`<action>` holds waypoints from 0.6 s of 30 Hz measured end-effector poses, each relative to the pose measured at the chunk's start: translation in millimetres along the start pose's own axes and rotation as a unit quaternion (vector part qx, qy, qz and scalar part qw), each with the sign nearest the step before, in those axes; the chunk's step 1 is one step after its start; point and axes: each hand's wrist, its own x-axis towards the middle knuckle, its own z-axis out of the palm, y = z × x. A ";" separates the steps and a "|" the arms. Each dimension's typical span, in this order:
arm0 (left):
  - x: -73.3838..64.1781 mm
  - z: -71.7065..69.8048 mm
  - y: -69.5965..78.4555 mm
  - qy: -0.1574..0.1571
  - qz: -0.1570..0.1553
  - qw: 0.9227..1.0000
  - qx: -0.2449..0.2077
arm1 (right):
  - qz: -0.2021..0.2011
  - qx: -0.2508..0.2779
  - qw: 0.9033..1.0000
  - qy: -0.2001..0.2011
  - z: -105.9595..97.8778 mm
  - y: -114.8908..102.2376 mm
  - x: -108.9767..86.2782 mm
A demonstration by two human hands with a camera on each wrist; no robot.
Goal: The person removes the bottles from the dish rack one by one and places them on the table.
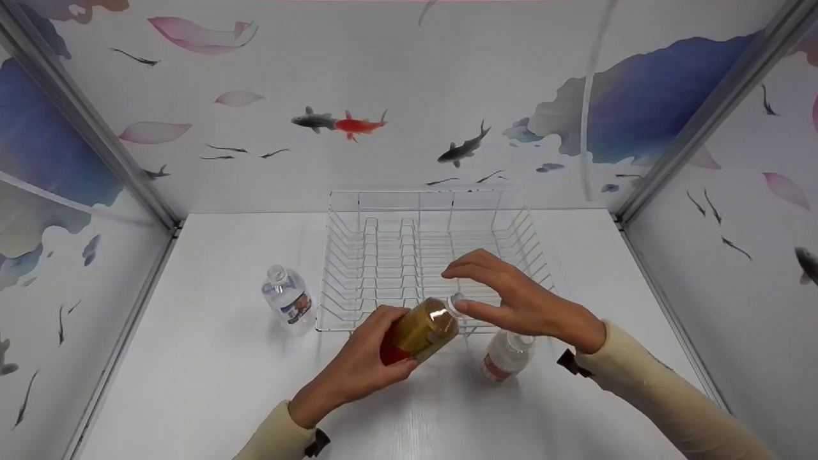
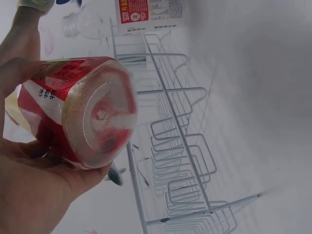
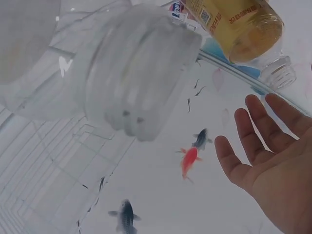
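Note:
My left hand (image 1: 358,364) grips a clear bottle of amber liquid (image 1: 425,329) with a yellow and red label. The bottle tilts, its neck pointing up and right. In the left wrist view, the base of this bottle (image 2: 105,114) faces the camera, with fingers and thumb around its sides. My right hand (image 1: 517,300) is beside the bottle's neck, fingers spread and relaxed, holding nothing. The right wrist view shows the threaded bottle neck (image 3: 278,73) bare, just above the fingertips of that hand. Below the right hand, a clear bottle with a red label (image 1: 505,361) stands on the table.
A white wire dish rack (image 1: 441,255) sits at the back middle of the white table (image 1: 211,370). Left of it stands a clear bottle with a small picture label (image 1: 287,300). Panels printed with fish and petals (image 1: 383,57) wall in the back and sides.

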 end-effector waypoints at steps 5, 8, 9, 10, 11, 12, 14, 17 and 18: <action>-6.8 2.7 -6.4 0.024 0.011 0.999 -0.032 | 0.011 0.010 0.999 0.028 -2.7 8.1 -1.2; -11.2 6.0 -11.4 0.033 0.009 0.998 -0.051 | 0.019 0.015 0.999 0.046 -3.7 13.6 -1.9; -12.7 7.2 -13.1 0.035 0.006 0.998 -0.056 | 0.022 0.016 0.998 0.051 -3.7 15.6 -2.3; -14.4 8.4 -15.0 0.037 0.004 0.997 -0.061 | 0.025 0.017 0.998 0.055 -3.8 17.5 -2.7; -16.1 9.7 -17.1 0.038 0.002 0.997 -0.066 | 0.029 0.018 0.998 0.057 -3.8 19.4 -3.3; -17.8 10.8 -19.0 0.039 0.001 0.997 -0.069 | 0.032 0.020 0.998 0.059 -3.8 21.2 -3.7; -21.4 12.8 -22.8 0.040 -0.002 0.996 -0.077 | 0.041 0.022 0.997 0.062 -3.8 24.4 -4.5; -26.6 15.8 -28.6 0.040 -0.007 0.995 -0.090 | 0.054 0.027 0.996 0.066 -4.3 28.5 -6.2; -28.3 16.8 -30.5 0.039 -0.009 0.995 -0.093 | 0.059 0.029 0.996 0.068 -4.4 30.0 -7.0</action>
